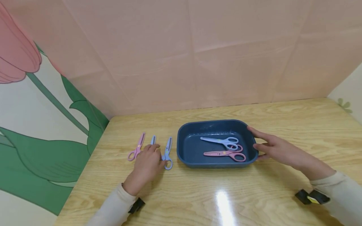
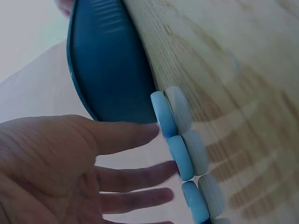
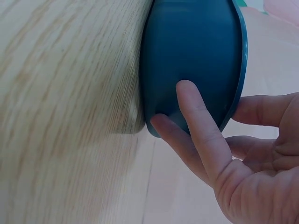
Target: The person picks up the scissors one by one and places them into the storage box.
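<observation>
Three pairs of scissors lie side by side on the table, left of a dark blue basin point(image 1: 209, 165): pink scissors point(image 1: 139, 146), blue scissors point(image 1: 153, 139) largely hidden under my left hand point(image 1: 148, 163), and another pair of blue scissors point(image 1: 167, 153) nearest the basin. The left wrist view shows my left thumb and fingers extended, tips at the blue handles point(image 2: 181, 157). My right hand point(image 1: 278, 151) rests on the basin's right end, its fingers extended against the outer wall and rim. Inside the basin, light-blue scissors point(image 1: 227, 143) partly overlap pink scissors point(image 1: 230, 153).
The wood-patterned table point(image 1: 181, 194) meets a pink wall covering point(image 1: 192, 62) at its far edge. A wall with a painted tulip point(image 1: 19, 47) borders the left side. Black straps point(image 1: 311, 197) sit at both sleeves.
</observation>
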`<action>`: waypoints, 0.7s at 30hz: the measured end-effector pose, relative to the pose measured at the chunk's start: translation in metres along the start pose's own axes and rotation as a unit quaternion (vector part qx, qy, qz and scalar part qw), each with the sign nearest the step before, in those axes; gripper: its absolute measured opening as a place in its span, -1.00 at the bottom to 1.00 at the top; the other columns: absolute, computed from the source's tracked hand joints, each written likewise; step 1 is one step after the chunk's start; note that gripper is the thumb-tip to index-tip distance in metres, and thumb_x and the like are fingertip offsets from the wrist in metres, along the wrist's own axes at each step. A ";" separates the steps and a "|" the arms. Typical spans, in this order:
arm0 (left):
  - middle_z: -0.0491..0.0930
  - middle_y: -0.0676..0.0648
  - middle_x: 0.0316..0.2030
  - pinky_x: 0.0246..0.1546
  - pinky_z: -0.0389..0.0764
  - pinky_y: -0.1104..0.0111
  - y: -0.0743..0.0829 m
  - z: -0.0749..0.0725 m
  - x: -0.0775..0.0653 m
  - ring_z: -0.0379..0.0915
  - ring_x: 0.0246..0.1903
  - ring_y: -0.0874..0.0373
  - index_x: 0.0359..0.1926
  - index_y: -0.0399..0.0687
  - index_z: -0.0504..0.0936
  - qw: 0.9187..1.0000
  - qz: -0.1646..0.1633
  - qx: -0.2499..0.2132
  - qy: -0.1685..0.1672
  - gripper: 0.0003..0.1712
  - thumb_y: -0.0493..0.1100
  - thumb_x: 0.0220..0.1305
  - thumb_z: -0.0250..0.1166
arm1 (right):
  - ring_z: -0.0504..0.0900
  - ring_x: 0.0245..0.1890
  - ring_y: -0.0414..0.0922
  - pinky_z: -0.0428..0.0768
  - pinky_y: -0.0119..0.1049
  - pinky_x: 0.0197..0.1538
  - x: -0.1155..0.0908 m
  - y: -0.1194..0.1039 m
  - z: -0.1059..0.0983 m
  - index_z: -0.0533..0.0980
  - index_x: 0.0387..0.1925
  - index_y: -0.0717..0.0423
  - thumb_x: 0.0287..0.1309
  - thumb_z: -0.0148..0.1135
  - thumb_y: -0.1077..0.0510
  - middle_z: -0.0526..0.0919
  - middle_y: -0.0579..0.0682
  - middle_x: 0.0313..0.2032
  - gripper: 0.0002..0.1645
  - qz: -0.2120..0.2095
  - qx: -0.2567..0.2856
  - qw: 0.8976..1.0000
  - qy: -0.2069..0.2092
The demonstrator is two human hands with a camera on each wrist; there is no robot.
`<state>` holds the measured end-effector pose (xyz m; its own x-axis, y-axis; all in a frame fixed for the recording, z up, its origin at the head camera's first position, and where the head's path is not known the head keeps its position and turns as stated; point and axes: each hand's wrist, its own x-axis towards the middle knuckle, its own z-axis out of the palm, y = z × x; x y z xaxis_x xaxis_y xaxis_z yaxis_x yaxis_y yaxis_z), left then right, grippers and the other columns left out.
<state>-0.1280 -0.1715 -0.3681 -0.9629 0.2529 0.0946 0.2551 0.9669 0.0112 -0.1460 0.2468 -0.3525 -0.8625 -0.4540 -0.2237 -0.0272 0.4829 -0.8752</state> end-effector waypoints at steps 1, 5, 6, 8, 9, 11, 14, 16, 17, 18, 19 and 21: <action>0.54 -0.12 0.10 -0.13 0.61 0.07 0.000 0.000 0.000 0.43 0.10 -0.11 -0.57 -0.06 0.61 1.000 0.000 0.006 -0.005 -0.66 0.09 0.07 0.40 | 0.69 -0.08 0.02 0.69 -0.15 -0.08 0.000 0.000 0.000 -0.29 0.50 -0.15 0.42 -0.06 0.12 -0.21 0.49 0.42 -0.15 0.001 -0.001 1.000 0.000; 0.54 -0.13 0.11 -0.17 0.59 0.06 0.000 0.000 0.001 0.41 0.11 -0.12 -0.62 -0.06 0.59 1.000 0.008 0.017 -0.018 -0.63 0.10 0.05 0.41 | 0.71 -0.11 0.01 0.69 -0.16 -0.08 0.000 0.000 0.000 -0.30 0.50 -0.20 0.41 -0.06 0.11 -0.19 0.49 0.42 -0.15 0.006 -0.009 1.000 0.004; 0.54 -0.13 0.12 -0.16 0.59 0.06 0.000 0.001 0.001 0.40 0.12 -0.12 -0.64 -0.04 0.57 1.000 0.010 0.019 -0.020 -0.62 0.10 0.05 0.41 | 0.71 -0.11 0.01 0.69 -0.16 -0.08 0.000 0.000 0.000 -0.30 0.50 -0.19 0.42 -0.06 0.11 -0.19 0.49 0.42 -0.15 0.004 -0.009 1.000 0.004; 0.53 -0.13 0.13 -0.15 0.58 0.06 0.000 0.001 0.001 0.39 0.13 -0.12 -0.67 -0.03 0.56 1.000 0.012 0.016 -0.019 -0.63 0.07 0.04 0.42 | 0.70 -0.09 0.01 0.69 -0.17 -0.09 -0.001 0.000 0.001 -0.29 0.50 -0.16 0.42 -0.07 0.12 -0.18 0.49 0.42 -0.16 -0.002 -0.006 1.000 0.005; 0.54 -0.12 0.13 -0.14 0.58 0.05 0.001 0.001 0.001 0.39 0.13 -0.13 -0.68 -0.03 0.54 1.000 0.013 0.015 -0.018 -0.63 0.06 0.03 0.42 | 0.69 -0.08 0.02 0.69 -0.18 -0.09 -0.001 0.000 0.001 -0.29 0.50 -0.15 0.42 -0.07 0.12 -0.18 0.49 0.42 -0.16 -0.005 -0.005 1.000 0.005; 0.54 -0.11 0.12 -0.14 0.58 0.05 0.001 0.001 0.001 0.40 0.13 -0.13 -0.70 -0.02 0.53 1.000 0.013 0.012 -0.016 -0.63 0.04 0.02 0.43 | 0.68 -0.06 0.03 0.70 -0.18 -0.10 -0.001 0.000 0.002 -0.28 0.50 -0.12 0.42 -0.08 0.13 -0.18 0.50 0.42 -0.17 -0.010 -0.002 1.000 0.005; 0.55 -0.09 0.12 -0.13 0.58 0.03 0.002 0.001 0.000 0.40 0.14 -0.12 -0.72 -0.02 0.51 1.000 0.011 0.010 -0.015 -0.63 0.02 0.00 0.44 | 0.67 -0.03 0.06 0.70 -0.18 -0.10 -0.001 0.000 0.002 -0.28 0.50 -0.10 0.42 -0.07 0.13 -0.20 0.50 0.42 -0.17 -0.014 0.003 1.000 0.004; 0.55 -0.09 0.12 -0.13 0.57 0.03 0.002 0.001 0.000 0.40 0.14 -0.12 -0.74 -0.01 0.50 1.000 0.012 0.011 -0.013 -0.62 0.02 -0.01 0.44 | 0.67 -0.02 0.07 0.69 -0.17 -0.09 -0.001 0.000 0.002 -0.28 0.50 -0.09 0.42 -0.07 0.13 -0.20 0.49 0.42 -0.17 -0.015 0.004 1.000 0.002; 0.55 -0.09 0.12 -0.13 0.57 0.02 0.002 0.001 -0.001 0.40 0.14 -0.12 -0.74 -0.01 0.50 1.000 0.013 0.011 -0.012 -0.62 0.02 -0.02 0.44 | 0.67 -0.02 0.07 0.69 -0.17 -0.09 -0.001 0.000 0.002 -0.28 0.50 -0.09 0.42 -0.07 0.13 -0.20 0.49 0.42 -0.17 -0.015 0.004 1.000 0.002; 0.55 -0.09 0.11 -0.13 0.57 0.02 0.002 0.000 -0.001 0.40 0.14 -0.12 -0.75 -0.01 0.49 1.000 0.014 0.011 -0.010 -0.61 0.03 -0.03 0.45 | 0.67 -0.02 0.07 0.69 -0.17 -0.09 -0.001 0.000 0.002 -0.28 0.50 -0.09 0.42 -0.07 0.13 -0.20 0.49 0.42 -0.17 -0.015 0.004 1.000 0.001; 0.55 -0.09 0.11 -0.13 0.57 0.02 0.002 0.000 -0.001 0.40 0.13 -0.12 -0.76 -0.01 0.49 1.000 0.016 0.012 -0.008 -0.60 0.03 -0.04 0.45 | 0.67 -0.02 0.07 0.69 -0.17 -0.09 -0.001 0.000 0.002 -0.28 0.50 -0.09 0.42 -0.07 0.13 -0.20 0.49 0.42 -0.17 -0.015 0.004 1.000 0.001; 0.56 -0.10 0.10 -0.16 0.57 0.02 0.002 0.000 -0.002 0.41 0.12 -0.13 -0.79 0.00 0.47 1.000 0.021 0.014 -0.003 -0.59 0.03 -0.07 0.47 | 0.67 -0.02 0.06 0.69 -0.17 -0.09 -0.001 0.000 0.002 -0.28 0.50 -0.08 0.42 -0.07 0.13 -0.20 0.50 0.41 -0.16 -0.016 0.005 1.000 0.001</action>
<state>-0.1259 -0.1698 -0.3682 -0.9520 0.2933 0.0878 0.2927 0.9560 -0.0203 -0.1442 0.2459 -0.3528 -0.8622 -0.4675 -0.1950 -0.0499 0.4615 -0.8858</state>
